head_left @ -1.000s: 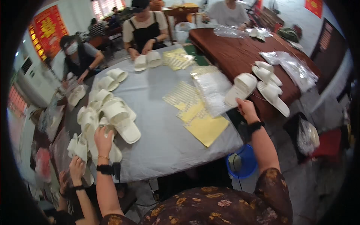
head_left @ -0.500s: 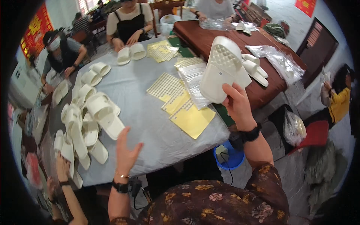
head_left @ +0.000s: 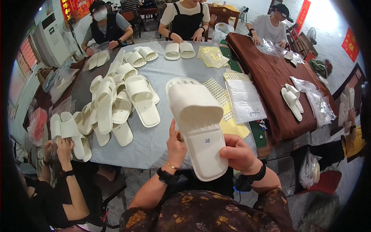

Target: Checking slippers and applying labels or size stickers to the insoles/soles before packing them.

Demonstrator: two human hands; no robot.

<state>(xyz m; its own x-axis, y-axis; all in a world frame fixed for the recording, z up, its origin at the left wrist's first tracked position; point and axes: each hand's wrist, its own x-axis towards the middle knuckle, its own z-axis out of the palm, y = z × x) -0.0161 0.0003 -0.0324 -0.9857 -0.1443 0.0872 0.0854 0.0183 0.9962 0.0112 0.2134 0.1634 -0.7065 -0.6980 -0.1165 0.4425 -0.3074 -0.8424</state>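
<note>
A white slipper (head_left: pixel 195 127) is upright in front of me, its open toe upward and its strap and insole facing me. My right hand (head_left: pixel 241 154) grips it near the heel, thumb on top of the sole and the other fingers hidden behind. Just left of the slipper is my left hand (head_left: pixel 176 149), with one finger stretched upward. Part of that hand is behind the slipper, and whether it touches is hidden. A loose heap of similar white slippers (head_left: pixel 105 106) covers the left part of the grey-covered table (head_left: pixel 154 149).
Yellow sticker sheets (head_left: pixel 213 57) and a silvery plastic packet (head_left: pixel 245 101) lie toward the table's right. A brown-covered table (head_left: pixel 266 100) bears slippers (head_left: pixel 292 102) and clear bags (head_left: pixel 315 100). At left, a co-worker's hands (head_left: pixel 65 149) hold slippers; other people work across the table.
My right hand has brought the slipper from the right to directly before me. My left hand has come from the heap's edge to beside it. The view has shifted.
</note>
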